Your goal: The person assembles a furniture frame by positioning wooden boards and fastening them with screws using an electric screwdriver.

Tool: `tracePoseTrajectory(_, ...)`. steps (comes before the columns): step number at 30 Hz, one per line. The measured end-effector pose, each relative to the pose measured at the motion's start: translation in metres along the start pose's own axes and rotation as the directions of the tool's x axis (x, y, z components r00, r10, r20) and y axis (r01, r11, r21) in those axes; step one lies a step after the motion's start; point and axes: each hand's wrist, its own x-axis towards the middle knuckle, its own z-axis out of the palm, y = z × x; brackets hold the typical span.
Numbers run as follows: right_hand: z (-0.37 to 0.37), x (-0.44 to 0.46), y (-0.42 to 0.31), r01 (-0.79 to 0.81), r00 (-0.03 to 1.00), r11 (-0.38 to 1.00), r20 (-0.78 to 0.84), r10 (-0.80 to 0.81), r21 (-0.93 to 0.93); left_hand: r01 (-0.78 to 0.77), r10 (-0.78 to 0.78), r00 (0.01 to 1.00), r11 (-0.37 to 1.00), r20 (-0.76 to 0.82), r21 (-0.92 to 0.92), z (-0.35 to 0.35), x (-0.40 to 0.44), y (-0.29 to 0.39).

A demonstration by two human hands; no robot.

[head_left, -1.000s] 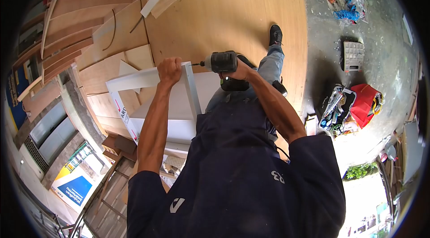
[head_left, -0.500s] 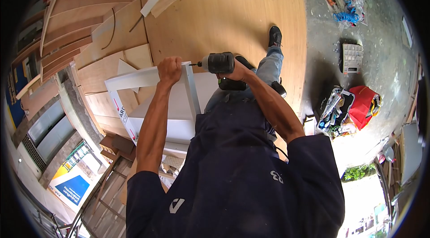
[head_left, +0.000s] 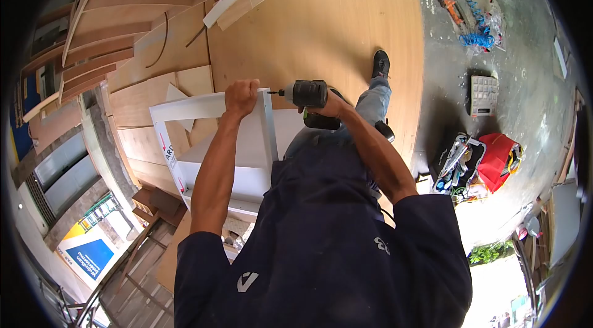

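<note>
A white cabinet frame [head_left: 267, 133] stands against my legs, with an open front and a shelf-like panel inside. My left hand [head_left: 241, 98] is closed over its top rail near the corner. In my right hand [head_left: 332, 107] is a black cordless drill [head_left: 310, 93], held level and pointing left. Its thin dark bit reaches the outer face of the frame's upper corner, just beside my left fist. Whether a screw sits at the bit's tip is too small to tell. My right fingers are partly hidden behind the drill's grip.
Plywood sheeting [head_left: 321, 31] covers the floor, with white offcuts [head_left: 222, 7] on it. A wooden shelf carcass [head_left: 123, 0] stands at upper left. On the concrete at right lie an orange tool [head_left: 453, 12], a blue coiled hose [head_left: 477, 39], an organizer case [head_left: 483, 96] and a red bag [head_left: 497, 161].
The whole view has shifted slightly downward in the picture. Both hands, the drill and the cabinet frame keep nearly the same places relative to each other.
</note>
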Motion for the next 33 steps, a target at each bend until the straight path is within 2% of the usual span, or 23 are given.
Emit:
tracePoseTrajectory(3,0.002,0.0,-0.009,-0.063,0.998,0.993,-0.016,0.062,-0.098,-0.042,0.042,0.998,0.999,-0.037,-0.004,0.006,0.002,-0.002)
tracePoseTrajectory(5,-0.008,0.004,0.009,-0.1,0.995,0.982,0.001,0.102,-0.162,-0.037,0.037,0.999,0.999,-0.003,-0.002,0.006,0.002,-0.002)
tracePoseTrajectory(8,-0.015,0.01,0.015,-0.033,0.998,0.988,0.056,0.042,-0.152,-0.037,0.038,0.998,0.999,-0.039,0.026,0.012,0.002,-0.006)
tracePoseTrajectory(11,-0.011,0.006,0.009,-0.056,0.998,0.992,0.012,0.058,-0.115,-0.046,0.047,0.998,0.999,-0.036,0.016,0.017,0.003,-0.01)
tracePoseTrajectory(13,-0.008,0.004,0.003,0.024,0.999,0.98,-0.016,-0.028,-0.199,-0.063,0.062,0.998,0.998,-0.024,-0.023,0.016,0.003,-0.013)
tracePoseTrajectory(15,-0.004,-0.001,-0.004,0.048,0.998,0.979,-0.032,-0.055,-0.196,-0.086,0.084,0.996,0.994,-0.028,-0.063,0.008,0.003,-0.009)
tracePoseTrajectory(17,-0.001,-0.014,-0.013,0.068,0.996,0.977,-0.045,-0.079,-0.2,-0.248,0.24,0.967,0.964,-0.086,-0.099,-0.003,-0.007,0.005)
tracePoseTrajectory(18,-0.002,-0.025,-0.019,0.056,0.991,0.981,-0.112,-0.078,-0.185,-0.25,0.239,0.965,0.963,-0.108,-0.105,-0.001,-0.012,0.009)
tracePoseTrajectory(19,-0.008,-0.034,-0.024,0.048,0.982,0.984,-0.171,-0.078,-0.173,-0.226,0.225,0.97,0.974,-0.091,-0.004,0.002,-0.015,0.014)
tracePoseTrajectory(20,-0.02,-0.042,-0.027,0.076,0.983,0.929,-0.128,-0.13,-0.361,-0.194,0.202,0.976,0.976,-0.077,0.095,0.005,-0.018,0.018)
tracePoseTrajectory(22,-0.026,-0.063,-0.032,0.038,0.96,0.91,-0.239,-0.148,-0.414,-0.137,0.147,0.984,0.985,-0.102,0.101,0.011,-0.015,0.028)
tracePoseTrajectory(24,-0.037,-0.086,-0.025,-0.044,0.91,0.959,-0.407,-0.078,-0.281,-0.053,0.065,0.989,0.994,-0.135,0.091,0.022,-0.006,0.032)
tracePoseTrajectory(26,-0.043,-0.105,-0.025,0.042,0.862,0.951,-0.47,-0.189,-0.305,-0.057,0.067,0.987,0.996,-0.146,0.07,0.043,0.002,0.027)
tracePoseTrajectory(27,-0.047,-0.113,-0.026,0.044,0.859,0.917,-0.454,-0.238,-0.396,-0.099,0.124,0.964,0.988,-0.234,0.117,0.052,0.0,0.033)
tracePoseTrajectory(28,-0.054,-0.126,-0.038,0.065,0.833,0.929,-0.493,-0.251,-0.364,-0.063,0.113,0.931,0.987,-0.347,0.151,0.056,-0.007,0.042)
tracePoseTrajectory(29,-0.062,-0.131,-0.036,0.055,0.846,0.87,-0.44,-0.301,-0.489,-0.025,0.06,0.901,0.996,-0.43,0.085,0.052,-0.025,0.051)
tracePoseTrajectory(30,-0.058,-0.133,-0.033,0.04,0.845,0.897,-0.464,-0.266,-0.441,-0.052,0.092,0.852,0.994,-0.515,0.093,0.058,-0.031,0.057)
tracePoseTrajectory(31,-0.06,-0.136,-0.049,0.002,0.833,0.907,-0.502,-0.235,-0.421,0.032,0.012,0.777,0.998,-0.629,0.059,0.067,-0.053,0.062)
tracePoseTrajectory(32,-0.056,-0.133,-0.055,0.003,0.849,0.903,-0.476,-0.229,-0.429,0.084,-0.044,0.76,0.996,-0.648,0.032,0.068,-0.078,0.066)
tracePoseTrajectory(33,-0.052,-0.135,-0.049,0.008,0.832,0.905,-0.499,-0.243,-0.426,0.074,-0.078,0.771,0.997,-0.633,-0.033,0.068,-0.093,0.07)
